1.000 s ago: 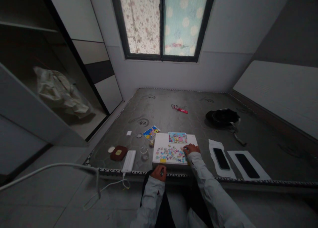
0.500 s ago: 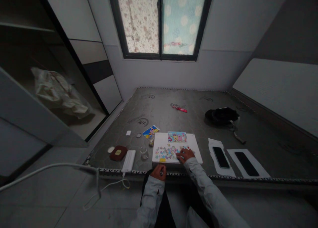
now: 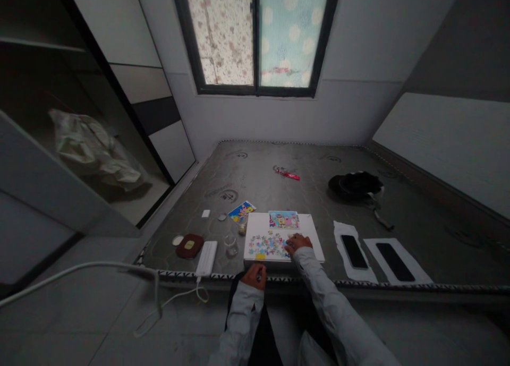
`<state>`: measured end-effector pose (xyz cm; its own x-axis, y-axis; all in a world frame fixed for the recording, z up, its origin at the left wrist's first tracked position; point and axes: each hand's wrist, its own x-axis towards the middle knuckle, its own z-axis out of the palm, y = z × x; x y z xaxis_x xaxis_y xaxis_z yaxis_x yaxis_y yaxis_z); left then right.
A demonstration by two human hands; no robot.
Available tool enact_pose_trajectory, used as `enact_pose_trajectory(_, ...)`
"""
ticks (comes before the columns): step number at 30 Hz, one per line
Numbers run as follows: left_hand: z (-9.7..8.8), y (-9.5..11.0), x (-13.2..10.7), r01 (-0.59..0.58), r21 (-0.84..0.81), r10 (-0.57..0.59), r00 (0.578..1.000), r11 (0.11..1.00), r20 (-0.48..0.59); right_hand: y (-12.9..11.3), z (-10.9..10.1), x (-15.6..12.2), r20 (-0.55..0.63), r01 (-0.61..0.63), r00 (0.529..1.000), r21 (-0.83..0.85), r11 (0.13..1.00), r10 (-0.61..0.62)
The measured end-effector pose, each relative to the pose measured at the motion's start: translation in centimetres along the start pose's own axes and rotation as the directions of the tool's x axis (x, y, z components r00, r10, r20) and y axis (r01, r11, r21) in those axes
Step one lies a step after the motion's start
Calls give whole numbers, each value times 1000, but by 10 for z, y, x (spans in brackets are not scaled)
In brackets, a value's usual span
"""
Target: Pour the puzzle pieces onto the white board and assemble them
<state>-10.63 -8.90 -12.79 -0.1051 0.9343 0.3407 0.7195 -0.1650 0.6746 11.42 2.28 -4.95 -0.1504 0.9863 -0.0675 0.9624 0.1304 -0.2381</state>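
Small colourful jigsaw pieces [image 3: 266, 245] lie spread over a white box [image 3: 255, 221]. My right hand [image 3: 298, 243] is over the right part of these pieces, its fingers bent and drawn together at the tips. Whatever they pinch, if anything, is too small to make out. Along the back of the box lies a picture card [image 3: 284, 219] with cartoon figures, and a yellow piece of paper [image 3: 260, 256] sits at the front edge. My left hand [image 3: 254, 277] is closed just in front of the box, fingers curled; its contents are hidden.
Left of the box stand a clear glass [image 3: 231, 246], a white power bank [image 3: 207, 258] with a cable, and a brown pouch [image 3: 189, 246]. A blue card [image 3: 241, 211] lies behind. Two phones [image 3: 354, 252] rest on white sheets at right; beyond is a black cap [image 3: 356, 185].
My right hand has shifted slightly up and to the right over the pieces, with its fingers drawn closer together. My left hand stays where it was.
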Motion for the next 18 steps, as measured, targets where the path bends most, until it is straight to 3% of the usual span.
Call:
enact_pose_trajectory(7, 0, -1, 0, -41, 4, 41, 998, 999, -42, -5, -2, 11, 36, -7, 999, 31, 1000, 6)
enact_pose_trajectory(18, -1, 6, -1, 40, -2, -40, 999, 999, 3, -20, 5, 12, 12, -91, 996, 159, 983, 90)
